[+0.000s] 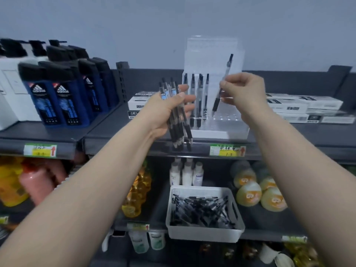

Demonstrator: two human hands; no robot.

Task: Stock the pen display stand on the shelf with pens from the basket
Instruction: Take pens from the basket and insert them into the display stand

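Observation:
A clear acrylic pen display stand sits on the upper shelf, with several black-grip pens upright in its left holes. My left hand grips a bundle of pens just left of the stand. My right hand pinches a single pen, tilted, tip down, above the stand's right holes. On the lower shelf stands a white basket with many more pens in it.
Blue shower gel bottles stand at the left of the upper shelf. White boxes are stacked right of the stand, more behind it at the left. Small white bottles, yellow bottles and round containers fill the lower shelf around the basket.

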